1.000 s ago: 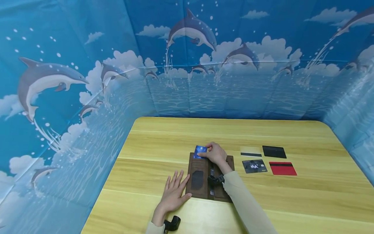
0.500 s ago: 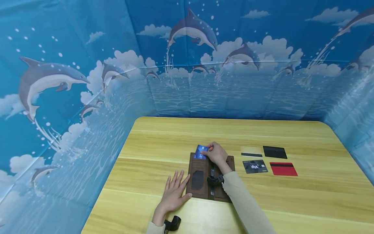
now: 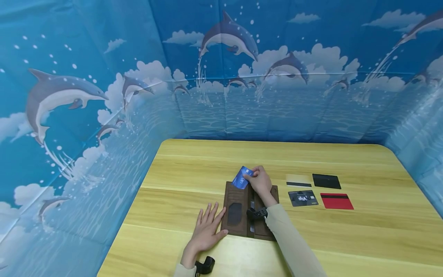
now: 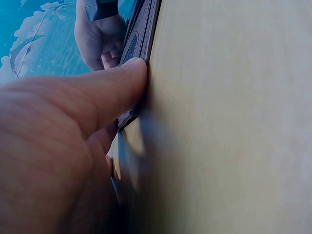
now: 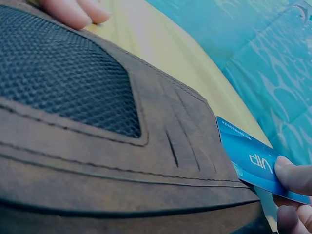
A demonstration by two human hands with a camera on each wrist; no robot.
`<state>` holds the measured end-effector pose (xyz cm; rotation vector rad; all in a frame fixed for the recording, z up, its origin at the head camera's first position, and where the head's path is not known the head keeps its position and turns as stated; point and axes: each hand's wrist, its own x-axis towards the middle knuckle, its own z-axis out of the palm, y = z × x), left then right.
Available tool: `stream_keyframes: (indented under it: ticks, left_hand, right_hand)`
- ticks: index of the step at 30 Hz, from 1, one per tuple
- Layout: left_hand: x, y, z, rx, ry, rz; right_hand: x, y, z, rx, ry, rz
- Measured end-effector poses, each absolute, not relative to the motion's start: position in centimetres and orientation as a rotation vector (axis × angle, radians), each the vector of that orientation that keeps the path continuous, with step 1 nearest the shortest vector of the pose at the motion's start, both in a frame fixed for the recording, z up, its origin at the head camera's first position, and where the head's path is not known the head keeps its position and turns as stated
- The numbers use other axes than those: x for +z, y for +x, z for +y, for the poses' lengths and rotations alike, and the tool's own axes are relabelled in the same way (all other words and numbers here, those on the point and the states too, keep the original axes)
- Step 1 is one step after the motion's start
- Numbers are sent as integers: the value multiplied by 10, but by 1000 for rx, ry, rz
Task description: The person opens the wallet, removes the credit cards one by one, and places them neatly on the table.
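Note:
A brown wallet [image 3: 238, 227] lies unfolded on the table, with card slots and a dark mesh window [image 5: 73, 78] on its left panel. At its top edge, my right hand [image 3: 261, 182] pinches a blue VIP card [image 3: 241, 178] between thumb and fingers. The card is tilted, its lower end meeting the wallet's top edge; I cannot tell if a corner sits inside a slot. My left hand [image 3: 206, 231] lies with fingers spread at the wallet's left side, and the thumb [image 4: 122, 78] touches its lower edge.
Right of the wallet lie a cream card [image 3: 298, 178], a black card [image 3: 327, 181], a dark grey VIP card [image 3: 303, 198] and a red card [image 3: 337, 201]. A dolphin-print curtain [image 3: 221, 104] stands around the wooden table [image 3: 173, 169].
My right hand has moved slightly up and to the right with the blue card, which now leans further over to the right. The left hand keeps its place by the wallet.

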<state>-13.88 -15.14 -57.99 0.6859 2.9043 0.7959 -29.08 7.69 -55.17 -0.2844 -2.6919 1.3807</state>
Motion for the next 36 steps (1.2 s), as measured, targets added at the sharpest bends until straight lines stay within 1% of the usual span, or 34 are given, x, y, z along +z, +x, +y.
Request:
stream_keyframes:
  ticks: [8, 20, 30, 36]
  left_hand:
    - [-581, -138, -150, 810, 689, 2903]
    - [-581, -137, -151, 797, 677, 2895]
    - [-580, -140, -151, 785, 696, 2902]
    - [-581, -139, -151, 779, 692, 2907]
  right_hand:
    - [-552, -292, 82, 1479, -339, -2613]
    - [-551, -285, 97, 1597, -279, -2557]
    - [-531, -273, 119, 1810, -235, -2603]
    - [-524, -262, 133, 1949, -285, -2564]
